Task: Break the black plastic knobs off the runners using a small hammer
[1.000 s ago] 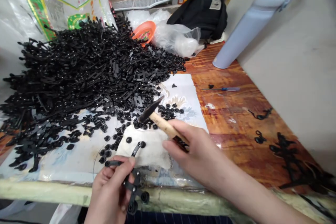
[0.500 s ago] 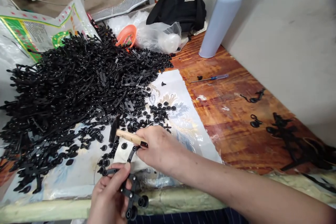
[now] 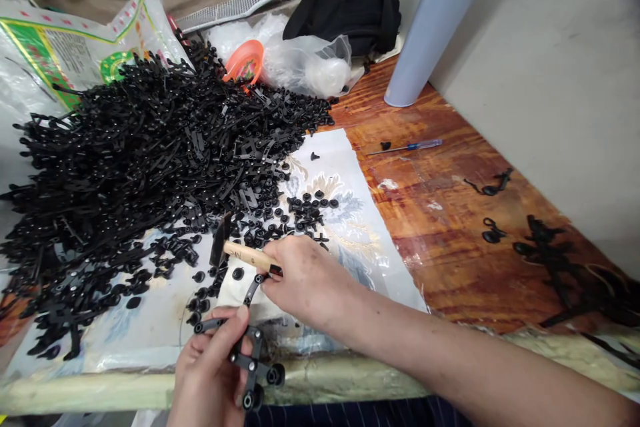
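Observation:
At the table's front edge my left hand (image 3: pixel 210 367) is closed around a black plastic linkage assembly (image 3: pixel 250 357), thumb pressing one of its arms. Its upper arm (image 3: pixel 253 288) reaches onto a white pad (image 3: pixel 280 297). My right hand (image 3: pixel 305 280) grips a small hammer (image 3: pixel 235 250) with a wooden handle. The hammer's black head hangs just above the pad's left edge, among loose black washers (image 3: pixel 220 280).
A big heap of black plastic strips (image 3: pixel 135 147) fills the left and middle. Behind stand a printed sack (image 3: pixel 75 40), an orange dish (image 3: pixel 245 61), plastic bags, a black bag (image 3: pixel 350 3) and a pale blue bottle (image 3: pixel 430 27). A blue screwdriver (image 3: pixel 407 146) and several black parts (image 3: pixel 545 247) lie on the wooden table at right.
My right hand swung the hammer down and leftward, from raised over the washers to low beside the pad. My left hand kept hold of the linkage. The camera shifted slightly.

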Demonstrator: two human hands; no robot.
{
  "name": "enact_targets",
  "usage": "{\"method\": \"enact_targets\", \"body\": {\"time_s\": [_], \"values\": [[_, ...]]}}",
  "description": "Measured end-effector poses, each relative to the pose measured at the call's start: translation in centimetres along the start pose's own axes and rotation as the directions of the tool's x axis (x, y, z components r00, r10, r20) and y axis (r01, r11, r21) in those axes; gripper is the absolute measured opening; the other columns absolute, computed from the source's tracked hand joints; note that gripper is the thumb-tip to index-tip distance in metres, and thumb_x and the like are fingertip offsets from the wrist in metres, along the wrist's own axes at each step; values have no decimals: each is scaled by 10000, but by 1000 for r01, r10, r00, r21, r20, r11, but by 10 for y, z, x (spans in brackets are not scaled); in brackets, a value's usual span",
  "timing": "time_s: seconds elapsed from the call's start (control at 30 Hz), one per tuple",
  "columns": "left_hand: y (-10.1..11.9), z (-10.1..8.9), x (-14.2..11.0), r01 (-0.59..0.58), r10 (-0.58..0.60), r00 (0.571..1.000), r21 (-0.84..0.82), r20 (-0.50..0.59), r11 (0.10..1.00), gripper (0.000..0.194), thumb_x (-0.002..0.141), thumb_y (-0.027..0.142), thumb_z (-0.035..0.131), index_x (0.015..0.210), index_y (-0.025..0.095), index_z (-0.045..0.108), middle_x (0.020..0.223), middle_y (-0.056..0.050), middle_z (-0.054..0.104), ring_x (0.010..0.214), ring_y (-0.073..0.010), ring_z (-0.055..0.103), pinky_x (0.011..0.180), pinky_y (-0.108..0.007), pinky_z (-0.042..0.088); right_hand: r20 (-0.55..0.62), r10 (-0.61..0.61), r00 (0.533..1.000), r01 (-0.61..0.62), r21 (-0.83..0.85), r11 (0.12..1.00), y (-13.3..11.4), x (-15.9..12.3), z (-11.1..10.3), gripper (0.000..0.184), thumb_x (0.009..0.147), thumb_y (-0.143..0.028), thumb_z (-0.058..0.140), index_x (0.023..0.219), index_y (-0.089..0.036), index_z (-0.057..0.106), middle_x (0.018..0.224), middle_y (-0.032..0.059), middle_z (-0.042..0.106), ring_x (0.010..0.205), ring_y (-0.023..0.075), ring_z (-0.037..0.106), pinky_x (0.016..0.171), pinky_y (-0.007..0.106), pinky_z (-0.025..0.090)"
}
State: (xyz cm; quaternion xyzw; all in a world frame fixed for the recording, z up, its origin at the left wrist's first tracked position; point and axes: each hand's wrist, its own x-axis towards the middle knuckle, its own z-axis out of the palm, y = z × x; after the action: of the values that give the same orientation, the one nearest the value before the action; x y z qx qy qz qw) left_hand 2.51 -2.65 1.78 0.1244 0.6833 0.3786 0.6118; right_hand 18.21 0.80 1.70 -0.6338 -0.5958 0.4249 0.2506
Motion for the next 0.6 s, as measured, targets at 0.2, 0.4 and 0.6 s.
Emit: {"method": "enact_targets", "body": {"time_s": [0.2, 0.4, 0.6], "values": [[0, 4, -2, 7, -6, 1000, 58, -23, 998, 417, 413, 340, 940, 601, 160, 614, 389, 91, 506, 233, -40, 379, 236, -131, 250, 0, -13, 1000, 13, -3, 1000, 0, 3, 1, 121, 650, -82, 602, 675, -200, 617, 576, -41, 532, 529, 99, 485, 472, 218, 281], [0, 11, -10, -62, 64, 998, 61, -23, 996, 367, 472, 315, 903, 615, 175, 596, 385, 82, 520, 250, -25, 352, 270, -121, 246, 61, -167, 984, 167, 6, 986, 2, -21, -29, 315, 841, -254, 588, 1153, -242, 626, 736, -17, 678, 616, 148, 600, 534, 236, 427], [-4, 13, -12, -93, 94, 995, 36, -21, 995, 356, 534, 347, 862, 638, 180, 565, 387, 91, 501, 245, -16, 328, 280, -110, 199, 99, -368, 925, 381, -229, 896, 22, -60, -44, 512, 966, -153, 338, 1446, -319, 409, 974, 59, 716, 732, 200, 683, 638, 318, 541]]}}
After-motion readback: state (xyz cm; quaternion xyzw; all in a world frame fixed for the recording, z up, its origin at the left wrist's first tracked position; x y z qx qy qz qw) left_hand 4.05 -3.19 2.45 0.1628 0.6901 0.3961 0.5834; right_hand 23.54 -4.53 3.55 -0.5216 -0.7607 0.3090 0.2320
